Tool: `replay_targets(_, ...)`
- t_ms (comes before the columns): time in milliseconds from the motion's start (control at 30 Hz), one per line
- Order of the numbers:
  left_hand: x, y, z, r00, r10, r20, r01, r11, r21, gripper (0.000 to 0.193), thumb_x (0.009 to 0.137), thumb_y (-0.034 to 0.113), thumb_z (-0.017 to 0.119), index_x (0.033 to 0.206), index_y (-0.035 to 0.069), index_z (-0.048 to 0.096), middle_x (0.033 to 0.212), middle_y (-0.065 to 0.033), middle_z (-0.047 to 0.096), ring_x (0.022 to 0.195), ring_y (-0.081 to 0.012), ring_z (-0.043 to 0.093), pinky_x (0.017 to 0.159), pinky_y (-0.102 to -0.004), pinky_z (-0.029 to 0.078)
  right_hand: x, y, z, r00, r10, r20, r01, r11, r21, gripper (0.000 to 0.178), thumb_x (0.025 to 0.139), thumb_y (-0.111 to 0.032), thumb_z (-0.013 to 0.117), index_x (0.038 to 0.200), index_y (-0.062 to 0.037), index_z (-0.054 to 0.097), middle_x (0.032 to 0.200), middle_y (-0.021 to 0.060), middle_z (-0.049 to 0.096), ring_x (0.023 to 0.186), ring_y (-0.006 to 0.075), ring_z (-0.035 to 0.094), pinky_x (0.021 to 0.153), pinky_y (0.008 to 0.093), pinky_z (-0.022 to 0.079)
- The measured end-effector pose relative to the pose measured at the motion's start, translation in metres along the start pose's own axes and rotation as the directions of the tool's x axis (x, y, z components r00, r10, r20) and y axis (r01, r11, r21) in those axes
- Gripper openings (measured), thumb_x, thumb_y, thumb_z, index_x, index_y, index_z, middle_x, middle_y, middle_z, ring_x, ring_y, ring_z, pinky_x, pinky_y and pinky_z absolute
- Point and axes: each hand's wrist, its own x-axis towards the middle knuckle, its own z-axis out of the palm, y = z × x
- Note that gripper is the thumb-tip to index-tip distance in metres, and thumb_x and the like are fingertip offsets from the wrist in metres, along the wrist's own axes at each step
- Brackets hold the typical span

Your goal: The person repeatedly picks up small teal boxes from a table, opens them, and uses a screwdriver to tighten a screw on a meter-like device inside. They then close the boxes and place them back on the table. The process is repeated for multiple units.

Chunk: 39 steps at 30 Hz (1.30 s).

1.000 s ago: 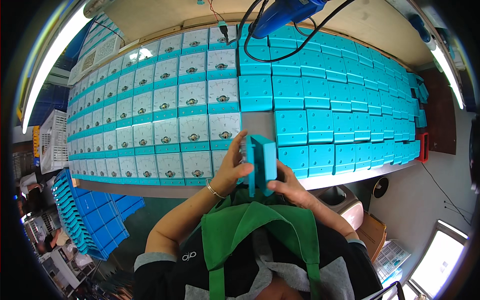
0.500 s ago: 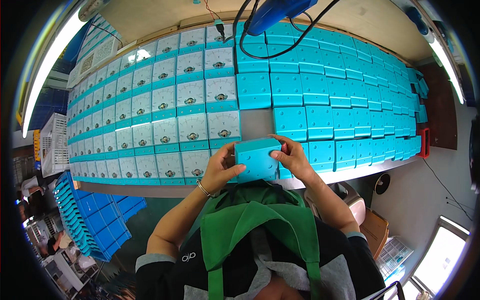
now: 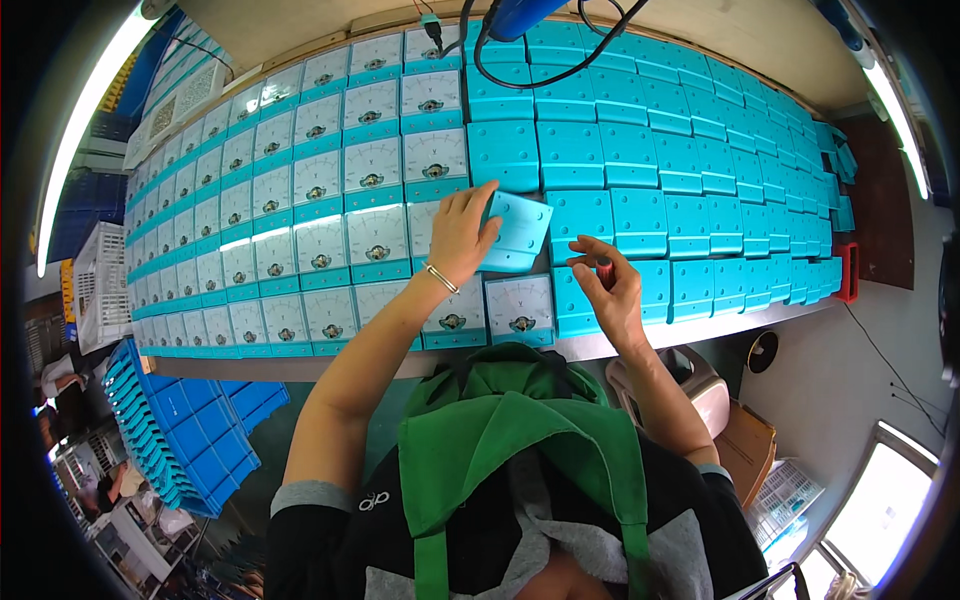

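My left hand is closed round the left side of a turquoise meter case, its back with round dimples turned up. The case sits tilted in a gap between the two groups of meters. To its right my right hand is curled round a short tool with a red and dark handle; the rest of the tool is hidden, so its kind is unclear. Just nearer than the case, a meter with a pale dial lies face up at the table's front edge.
Rows of face-up dial meters cover the left of the table; turquoise meters lying back up cover the right. A blue tool with a black cable hangs at the far side. Blue crates stand lower left, a pale chair lower right.
The turquoise case has moved away from my body into the gap, now in my left hand only. My right hand has let go of it and drawn right. A face-up meter now shows near the edge.
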Motion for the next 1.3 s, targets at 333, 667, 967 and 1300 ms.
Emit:
replay_targets(333,-0.027,0.013,-0.006,0.967,0.154,0.203,-0.208,0.938,0.276,0.078,0.075,0.043,0.07,0.14,0.014,0.038,0.126,-0.0135,0.05,0.115,-0.0343,0.045,0.095,-0.048,0.034,-0.037,-0.02,0.0,0.997,0.041,0.071,-0.048,0.994,0.1,0.019,0.092,-0.01,0.053,0.105,0.0025,0.059,0.094,0.0091,0.063,0.074,0.0106,0.058,0.064,0.0232,0.045)
replay_targets(667,-0.073,0.055,-0.016,0.92,0.121,0.373,-0.159,0.984,0.074,0.101,0.055,0.032,0.084,0.141,0.008,0.035,0.123,-0.0161,0.051,0.113,-0.0316,0.049,0.097,-0.0433,0.036,-0.064,-0.013,-0.011,0.983,0.168,-0.068,-0.15,0.965,0.216,0.016,0.09,-0.009,0.054,0.102,0.0016,0.058,0.092,0.0099,0.066,0.065,0.0067,0.053,0.052,0.0202,0.04)
replay_targets(967,-0.055,0.099,-0.055,0.965,0.191,0.18,-0.134,0.949,-0.285,0.095,0.056,0.031,0.084,0.136,0.002,0.042,0.13,-0.0185,0.049,0.117,-0.0338,0.051,0.097,-0.0394,0.043,-0.066,-0.004,0.017,0.776,0.328,0.539,-0.618,0.228,0.752,0.073,0.077,-0.067,0.058,0.123,-0.0111,0.048,0.101,0.0068,0.059,0.066,0.0116,0.053,0.041,0.019,0.033)
replay_targets(1300,-0.059,0.11,-0.095,0.933,0.198,0.302,-0.158,0.976,-0.15,0.097,0.058,0.03,0.082,0.139,0.001,0.039,0.128,-0.0186,0.049,0.118,-0.0318,0.049,0.1,-0.0387,0.04,-0.035,0.019,-0.051,0.995,-0.089,0.051,0.09,0.515,-0.852,0.1,0.062,-0.029,0.085,0.144,-0.0122,0.031,0.129,0.0233,0.045,0.113,0.0353,0.049,0.087,0.0393,0.049)
